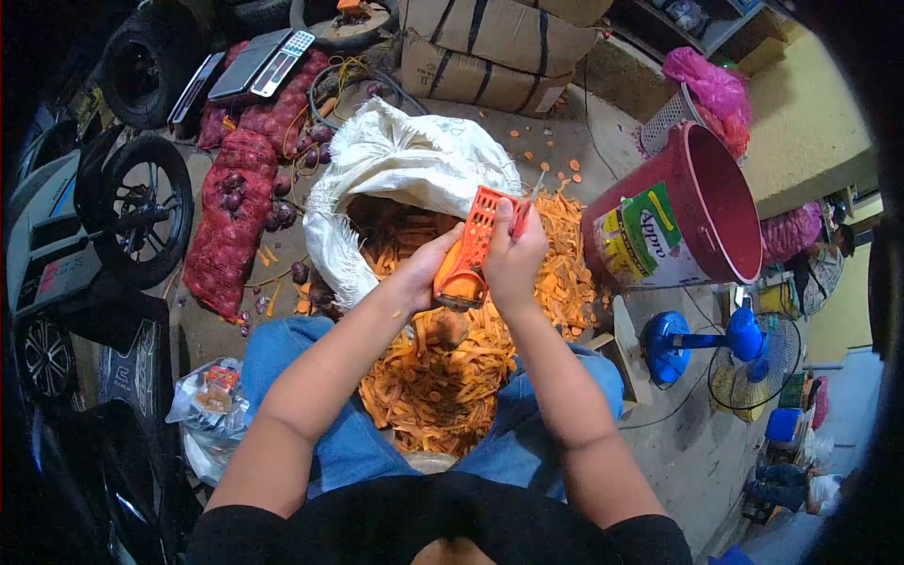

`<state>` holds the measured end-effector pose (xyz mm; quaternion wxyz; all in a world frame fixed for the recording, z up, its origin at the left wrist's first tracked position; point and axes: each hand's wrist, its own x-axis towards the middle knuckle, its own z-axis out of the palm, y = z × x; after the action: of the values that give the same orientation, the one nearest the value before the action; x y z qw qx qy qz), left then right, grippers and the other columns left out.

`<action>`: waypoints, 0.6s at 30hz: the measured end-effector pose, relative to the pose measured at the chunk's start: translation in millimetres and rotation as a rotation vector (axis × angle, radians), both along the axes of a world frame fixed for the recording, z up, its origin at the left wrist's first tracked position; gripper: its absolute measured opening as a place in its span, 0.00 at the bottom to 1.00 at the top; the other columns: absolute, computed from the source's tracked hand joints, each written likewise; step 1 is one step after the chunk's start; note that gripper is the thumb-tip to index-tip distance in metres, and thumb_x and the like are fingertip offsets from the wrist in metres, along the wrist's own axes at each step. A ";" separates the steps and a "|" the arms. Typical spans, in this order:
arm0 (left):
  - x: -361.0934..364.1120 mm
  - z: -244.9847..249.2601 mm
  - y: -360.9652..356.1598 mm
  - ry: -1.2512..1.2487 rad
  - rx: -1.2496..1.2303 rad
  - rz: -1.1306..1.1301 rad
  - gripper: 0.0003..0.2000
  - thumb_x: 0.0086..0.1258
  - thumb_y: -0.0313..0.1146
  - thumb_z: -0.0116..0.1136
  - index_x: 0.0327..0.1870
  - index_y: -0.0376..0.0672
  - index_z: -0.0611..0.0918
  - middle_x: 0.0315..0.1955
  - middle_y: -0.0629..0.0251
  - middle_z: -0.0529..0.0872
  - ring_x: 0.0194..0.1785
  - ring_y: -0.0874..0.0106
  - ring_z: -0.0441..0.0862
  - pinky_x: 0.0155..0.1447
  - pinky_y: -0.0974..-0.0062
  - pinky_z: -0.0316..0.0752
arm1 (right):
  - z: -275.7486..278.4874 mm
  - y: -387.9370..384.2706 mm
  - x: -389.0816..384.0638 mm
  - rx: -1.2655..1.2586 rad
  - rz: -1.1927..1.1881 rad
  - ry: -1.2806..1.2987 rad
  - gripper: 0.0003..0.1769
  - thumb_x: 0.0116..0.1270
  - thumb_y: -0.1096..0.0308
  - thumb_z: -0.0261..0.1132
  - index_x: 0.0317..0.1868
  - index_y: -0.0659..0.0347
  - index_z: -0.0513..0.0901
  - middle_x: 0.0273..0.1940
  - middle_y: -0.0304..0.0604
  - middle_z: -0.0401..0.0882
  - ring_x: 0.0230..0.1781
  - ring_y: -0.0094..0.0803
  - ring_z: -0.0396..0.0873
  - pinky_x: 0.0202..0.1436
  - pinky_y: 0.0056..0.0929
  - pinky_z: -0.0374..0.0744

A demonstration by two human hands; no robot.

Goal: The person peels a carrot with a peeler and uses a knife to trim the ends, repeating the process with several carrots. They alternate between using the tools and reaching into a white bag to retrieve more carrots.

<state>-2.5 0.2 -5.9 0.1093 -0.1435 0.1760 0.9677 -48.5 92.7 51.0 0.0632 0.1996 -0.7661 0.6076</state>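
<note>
My left hand (426, 271) is closed around a thick peeled carrot (452, 267), held up in front of me. My right hand (517, 259) grips an orange-red plastic grater (484, 224) with rows of holes, its thumb pressed along the side. The grater lies against the carrot and hides part of it. A small red handle (520, 218) with a thin tip also sticks out of my right hand. Below both hands, a heap of carrot peelings (433, 381) lies between my knees. A white woven sack (414, 155) gapes behind them, with carrots in its shadowed mouth.
A large red bucket (711, 202) tilts at the right, peelings beside it. Red net bags of onions (234, 221) lie left, a scale (259, 75) on top of one. Cardboard boxes (490, 56) stand behind. A blue fan (669, 344) is at the right, motorcycle wheels (146, 207) at the left.
</note>
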 end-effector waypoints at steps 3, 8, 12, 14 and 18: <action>3.6 8.6 0.0 -0.010 -0.112 -0.116 0.19 0.66 0.44 0.35 0.47 0.37 0.69 0.35 0.57 0.78 0.33 0.69 0.79 0.37 0.69 0.76 | -20.0 4.3 -27.7 0.017 -0.160 0.118 0.13 0.62 0.65 0.50 0.26 0.67 0.71 0.18 0.45 0.70 0.19 0.29 0.67 0.25 0.29 0.67; 18.6 34.6 10.6 -0.044 -0.240 -0.388 0.24 0.64 0.50 0.37 0.47 0.36 0.69 0.31 0.54 0.78 0.30 0.65 0.78 0.35 0.70 0.76 | -21.8 45.9 -100.4 0.007 -0.531 0.031 0.13 0.61 0.65 0.52 0.26 0.68 0.71 0.20 0.40 0.71 0.19 0.29 0.66 0.27 0.29 0.67; 14.4 29.5 5.2 -0.017 -0.201 -0.319 0.23 0.63 0.50 0.38 0.47 0.37 0.70 0.32 0.56 0.78 0.31 0.66 0.78 0.35 0.70 0.76 | -15.2 43.6 -94.7 -0.167 -0.531 -0.043 0.14 0.61 0.64 0.51 0.26 0.69 0.71 0.21 0.39 0.71 0.19 0.26 0.66 0.26 0.27 0.66; 9.7 22.9 5.5 -0.089 -0.238 -0.129 0.22 0.63 0.49 0.39 0.47 0.39 0.70 0.33 0.58 0.78 0.33 0.69 0.78 0.36 0.71 0.76 | -0.2 26.9 -66.6 -0.277 -0.285 -0.144 0.14 0.61 0.63 0.52 0.27 0.67 0.71 0.20 0.38 0.70 0.20 0.25 0.65 0.24 0.26 0.65; 4.2 8.4 1.0 -0.021 -0.051 -0.064 0.20 0.65 0.47 0.37 0.48 0.40 0.69 0.38 0.61 0.78 0.36 0.71 0.78 0.36 0.72 0.76 | -6.7 3.4 -15.4 -0.152 0.020 -0.120 0.12 0.62 0.64 0.50 0.26 0.65 0.71 0.19 0.37 0.69 0.18 0.23 0.63 0.23 0.24 0.65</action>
<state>1.6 1.3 2.5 0.1383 -0.1506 0.2039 0.9574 -63.9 96.1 44.3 0.0259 0.1650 -0.7183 0.6753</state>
